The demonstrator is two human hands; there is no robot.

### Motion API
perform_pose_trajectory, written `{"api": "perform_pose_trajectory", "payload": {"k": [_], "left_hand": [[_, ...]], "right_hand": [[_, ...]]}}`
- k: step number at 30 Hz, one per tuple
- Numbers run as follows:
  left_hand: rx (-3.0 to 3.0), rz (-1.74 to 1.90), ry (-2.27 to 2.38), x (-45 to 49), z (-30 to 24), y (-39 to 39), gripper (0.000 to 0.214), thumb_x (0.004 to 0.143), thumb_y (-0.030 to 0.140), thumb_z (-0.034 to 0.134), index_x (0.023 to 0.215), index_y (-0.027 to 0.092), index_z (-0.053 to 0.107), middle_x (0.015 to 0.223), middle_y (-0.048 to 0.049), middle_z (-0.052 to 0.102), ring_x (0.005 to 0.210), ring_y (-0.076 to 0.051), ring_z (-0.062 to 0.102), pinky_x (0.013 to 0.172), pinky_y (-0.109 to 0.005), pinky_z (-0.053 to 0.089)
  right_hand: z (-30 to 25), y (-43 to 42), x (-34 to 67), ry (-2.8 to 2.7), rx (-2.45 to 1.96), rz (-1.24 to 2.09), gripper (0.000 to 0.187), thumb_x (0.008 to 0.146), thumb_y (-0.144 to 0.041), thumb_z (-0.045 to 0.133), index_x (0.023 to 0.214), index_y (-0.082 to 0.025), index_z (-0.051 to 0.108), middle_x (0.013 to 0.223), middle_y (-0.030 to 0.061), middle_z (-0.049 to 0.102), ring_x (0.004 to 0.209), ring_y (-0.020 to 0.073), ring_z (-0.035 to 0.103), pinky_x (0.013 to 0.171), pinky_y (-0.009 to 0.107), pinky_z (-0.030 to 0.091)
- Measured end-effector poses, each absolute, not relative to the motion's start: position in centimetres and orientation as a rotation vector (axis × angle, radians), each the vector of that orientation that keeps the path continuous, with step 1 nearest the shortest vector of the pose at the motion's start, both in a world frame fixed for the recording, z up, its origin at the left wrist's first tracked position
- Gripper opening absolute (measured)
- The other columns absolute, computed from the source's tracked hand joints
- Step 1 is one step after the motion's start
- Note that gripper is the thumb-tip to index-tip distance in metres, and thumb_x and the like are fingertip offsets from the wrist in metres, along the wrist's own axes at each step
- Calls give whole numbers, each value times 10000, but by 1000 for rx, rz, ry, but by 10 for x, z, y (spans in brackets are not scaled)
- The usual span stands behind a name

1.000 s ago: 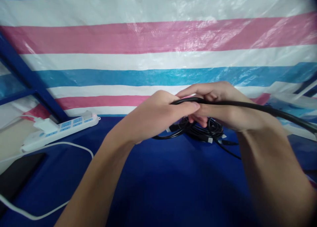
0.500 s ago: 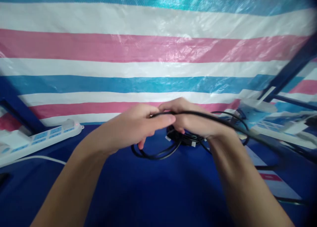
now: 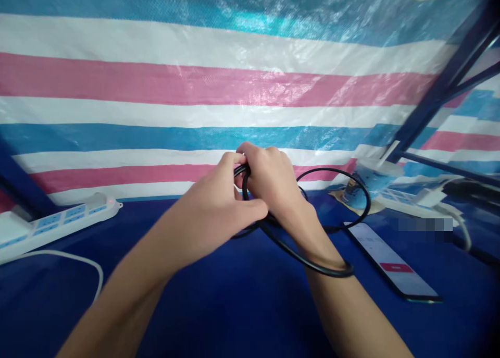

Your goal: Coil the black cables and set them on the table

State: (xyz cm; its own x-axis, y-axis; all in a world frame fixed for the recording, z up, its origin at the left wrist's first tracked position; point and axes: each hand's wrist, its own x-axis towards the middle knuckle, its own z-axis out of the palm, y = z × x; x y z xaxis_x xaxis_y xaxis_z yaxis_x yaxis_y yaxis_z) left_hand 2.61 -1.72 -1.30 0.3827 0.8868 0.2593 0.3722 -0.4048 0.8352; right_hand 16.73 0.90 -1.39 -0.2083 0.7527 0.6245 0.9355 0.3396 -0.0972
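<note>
Black cable (image 3: 297,255) runs in loops through both of my hands, at the middle of the view above the table. My left hand (image 3: 219,201) is closed around part of it, with the thumb lying across towards the right hand. Pressed up against it, my right hand (image 3: 269,175) is bent over the cable, its fingertips mostly hidden behind the knuckles. One loop passes over my right wrist, and another arches out to the right behind the forearm. The rest of the bundle is hidden behind my hands.
A white power strip (image 3: 66,220) with a white cord lies at left. To the right are a lit phone (image 3: 390,264), a blue cup with a straw (image 3: 369,183) and another power strip (image 3: 414,204). Striped sheeting (image 3: 195,84) hangs behind the blue table (image 3: 219,311).
Both hands have turned and come closer together on the cable. The cable's long run to the right has come in and now loops by my right wrist. The phone shows more fully.
</note>
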Motion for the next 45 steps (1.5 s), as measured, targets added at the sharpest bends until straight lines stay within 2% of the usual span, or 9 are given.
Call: {"api": "perform_pose_trajectory", "payload": {"k": [5, 10, 16, 21, 24, 31, 36, 40, 45], "left_hand": [[2115, 878, 1104, 37, -22, -17, 535, 687, 96, 508, 1174, 310, 449, 899, 4, 567, 719, -158, 555, 584, -261, 398], [2218, 1038, 1407, 32, -19, -11, 390, 722, 67, 440, 1043, 278, 509, 820, -6, 594, 705, -180, 567, 564, -270, 391], [1727, 1349, 1394, 9, -12, 10, 148, 827, 240, 486, 955, 236, 560, 906, -29, 629, 570, -134, 601, 524, -278, 501], [1775, 1378, 1304, -3, -19, 22, 135, 845, 314, 495, 891, 227, 588, 709, 7, 604, 341, -30, 302, 319, -195, 248], [1808, 1362, 1194, 1, -26, 23, 113, 818, 297, 555, 875, 212, 604, 666, 7, 571, 406, -46, 352, 361, -196, 278], [1720, 1054, 699, -7, -16, 11, 559, 705, 153, 685, 1220, 334, 564, 1067, -25, 651, 981, -201, 636, 744, -256, 532], [1752, 998, 986, -20, -11, 7, 649, 686, 260, 744, 1280, 385, 514, 1154, -38, 647, 1022, -241, 644, 699, -253, 538], [1846, 1013, 1073, 5, -14, 5, 406, 765, 320, 665, 1162, 303, 584, 796, -5, 679, 668, -152, 641, 563, -234, 490], [1685, 1078, 801, 19, -10, 1, 82, 815, 309, 619, 813, 228, 608, 404, 94, 284, 363, -43, 290, 453, -210, 386]], "right_hand": [[-14, 22, 186, -2042, -1382, -289, 369, 706, -42, 454, 967, -153, 690, 796, 71, 682, 693, 191, 588, 567, 263, 303], [-6, 28, 209, -1701, -1113, -182, 314, 735, -18, 464, 895, -132, 710, 796, 35, 662, 697, 137, 564, 616, 243, 370], [2, 24, 245, -1336, -958, 383, 134, 735, -106, 555, 782, -144, 675, 486, -57, 337, 378, 54, 256, 372, 210, 180], [-4, 29, 237, -1303, -903, 881, 184, 706, -85, 553, 863, -134, 636, 502, -91, 205, 390, 42, 131, 365, 211, 111], [-12, 36, 217, -1297, -882, 987, 179, 733, -116, 550, 900, -141, 608, 501, -101, 159, 408, 56, 108, 374, 213, 122], [-22, 42, 188, -1381, -946, 786, 115, 748, -161, 534, 825, -163, 619, 500, -75, 266, 409, 75, 206, 397, 232, 193], [-21, 41, 190, -1600, -1077, 183, 279, 686, -23, 455, 794, -132, 688, 681, 10, 591, 621, 126, 491, 603, 256, 361], [-19, 31, 178, -1723, -1037, 133, 305, 690, -26, 437, 833, -133, 685, 761, 20, 644, 651, 127, 528, 615, 251, 376], [-18, 28, 170, -1406, -863, 663, 127, 782, -144, 529, 846, -160, 638, 529, -50, 405, 425, 71, 326, 421, 222, 253]]}}
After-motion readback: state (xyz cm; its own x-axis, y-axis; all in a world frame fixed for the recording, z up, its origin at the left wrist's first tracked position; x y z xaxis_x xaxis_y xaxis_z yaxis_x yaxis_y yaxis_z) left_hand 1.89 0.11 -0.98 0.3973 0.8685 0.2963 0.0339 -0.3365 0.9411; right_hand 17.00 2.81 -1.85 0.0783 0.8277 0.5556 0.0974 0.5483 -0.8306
